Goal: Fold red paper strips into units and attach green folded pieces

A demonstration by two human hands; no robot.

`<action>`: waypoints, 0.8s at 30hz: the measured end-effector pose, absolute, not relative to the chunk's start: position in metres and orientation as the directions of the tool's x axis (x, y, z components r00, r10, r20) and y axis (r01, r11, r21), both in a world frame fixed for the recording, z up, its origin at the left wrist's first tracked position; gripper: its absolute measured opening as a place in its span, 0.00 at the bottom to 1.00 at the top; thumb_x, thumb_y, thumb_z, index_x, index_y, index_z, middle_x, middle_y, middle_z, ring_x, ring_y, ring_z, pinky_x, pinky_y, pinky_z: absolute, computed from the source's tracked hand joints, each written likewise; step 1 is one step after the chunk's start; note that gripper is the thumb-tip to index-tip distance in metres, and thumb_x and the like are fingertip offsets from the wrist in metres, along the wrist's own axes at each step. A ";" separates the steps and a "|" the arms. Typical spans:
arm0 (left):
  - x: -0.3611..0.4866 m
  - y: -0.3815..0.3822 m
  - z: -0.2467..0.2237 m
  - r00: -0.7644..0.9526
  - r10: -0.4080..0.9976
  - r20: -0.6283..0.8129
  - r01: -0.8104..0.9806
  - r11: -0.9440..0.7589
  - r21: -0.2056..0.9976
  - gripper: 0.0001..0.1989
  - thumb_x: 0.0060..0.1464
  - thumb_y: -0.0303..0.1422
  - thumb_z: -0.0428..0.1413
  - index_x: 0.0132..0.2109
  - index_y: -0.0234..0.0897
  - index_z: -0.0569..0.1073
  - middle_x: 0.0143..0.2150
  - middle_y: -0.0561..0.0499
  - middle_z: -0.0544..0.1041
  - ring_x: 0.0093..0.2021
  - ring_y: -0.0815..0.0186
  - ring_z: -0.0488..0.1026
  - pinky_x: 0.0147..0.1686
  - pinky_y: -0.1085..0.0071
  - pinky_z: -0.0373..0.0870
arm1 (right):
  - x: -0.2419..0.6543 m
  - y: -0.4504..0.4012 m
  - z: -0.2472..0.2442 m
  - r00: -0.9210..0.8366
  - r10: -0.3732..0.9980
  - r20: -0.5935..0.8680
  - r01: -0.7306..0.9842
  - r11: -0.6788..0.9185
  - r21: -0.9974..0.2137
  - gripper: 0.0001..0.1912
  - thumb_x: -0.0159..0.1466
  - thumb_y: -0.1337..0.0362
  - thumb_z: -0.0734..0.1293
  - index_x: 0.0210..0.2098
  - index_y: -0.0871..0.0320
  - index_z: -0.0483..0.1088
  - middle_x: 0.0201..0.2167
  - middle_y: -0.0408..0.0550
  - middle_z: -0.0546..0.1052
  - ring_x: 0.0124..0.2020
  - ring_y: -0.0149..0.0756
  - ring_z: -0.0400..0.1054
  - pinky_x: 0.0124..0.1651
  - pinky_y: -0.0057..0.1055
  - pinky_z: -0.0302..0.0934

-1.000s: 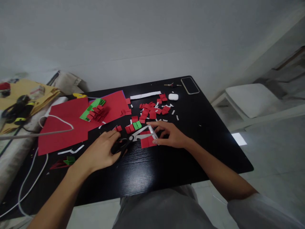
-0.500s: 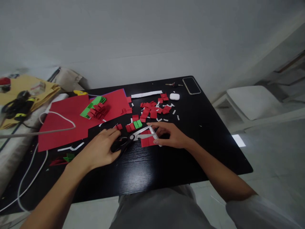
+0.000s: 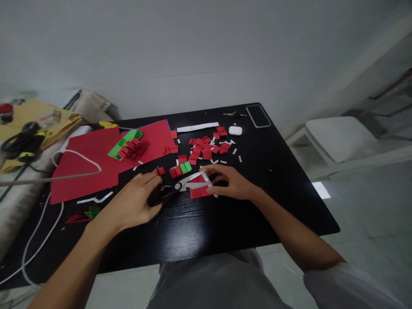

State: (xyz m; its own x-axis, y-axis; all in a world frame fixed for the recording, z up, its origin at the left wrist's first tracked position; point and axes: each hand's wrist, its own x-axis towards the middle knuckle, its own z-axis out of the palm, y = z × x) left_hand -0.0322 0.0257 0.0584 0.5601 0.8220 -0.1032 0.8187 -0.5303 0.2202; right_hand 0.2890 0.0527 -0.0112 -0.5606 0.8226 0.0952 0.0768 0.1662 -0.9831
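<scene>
My left hand (image 3: 137, 199) is closed on the black handles of a pair of scissors (image 3: 178, 186), whose blades are apart and point right. Between the thumb and fingers of my right hand (image 3: 230, 182) is a narrow white strip (image 3: 206, 177), close to the blade tips. Beneath the blades lies a creased red paper piece (image 3: 195, 193). Just beyond the scissors are green folded paper pieces (image 3: 185, 167) and red folded paper pieces (image 3: 175, 172). A small red folded piece (image 3: 160, 171) shows by my left fingertips.
Red and white paper scraps (image 3: 206, 150) lie scattered mid-table. Farther back are a long white strip (image 3: 198, 127), a white case (image 3: 235, 130), keys (image 3: 234, 114) and a phone (image 3: 258, 116). Red sheets (image 3: 85, 171) and a white cable (image 3: 93, 162) are at left; a white stool (image 3: 334, 137) stands right.
</scene>
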 end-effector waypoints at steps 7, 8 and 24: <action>-0.035 0.029 0.063 0.506 0.860 -0.060 0.845 -0.481 0.234 0.11 0.62 0.41 0.55 0.42 0.38 0.71 0.43 0.43 0.76 0.44 0.52 0.75 0.43 0.60 0.69 | 0.288 0.051 -0.009 -0.548 0.828 0.118 0.099 0.204 -0.974 0.27 0.63 0.57 0.76 0.60 0.50 0.72 0.56 0.51 0.76 0.51 0.42 0.74 0.55 0.45 0.74; -0.036 0.029 0.062 0.490 0.869 -0.066 0.854 -0.464 0.234 0.11 0.62 0.42 0.55 0.42 0.38 0.71 0.41 0.44 0.76 0.43 0.53 0.75 0.42 0.61 0.69 | 0.288 0.051 -0.007 -0.548 0.828 0.119 0.088 0.198 -0.976 0.26 0.63 0.57 0.76 0.60 0.50 0.72 0.56 0.51 0.76 0.51 0.41 0.74 0.56 0.45 0.73; -0.034 0.028 0.053 0.476 0.846 -0.239 0.874 -0.425 0.235 0.09 0.62 0.40 0.53 0.38 0.40 0.70 0.36 0.48 0.77 0.34 0.57 0.76 0.34 0.64 0.66 | 0.287 0.053 -0.012 -0.585 0.811 -0.027 -0.013 -0.042 -0.999 0.33 0.68 0.51 0.72 0.66 0.47 0.56 0.56 0.52 0.73 0.51 0.40 0.75 0.56 0.45 0.72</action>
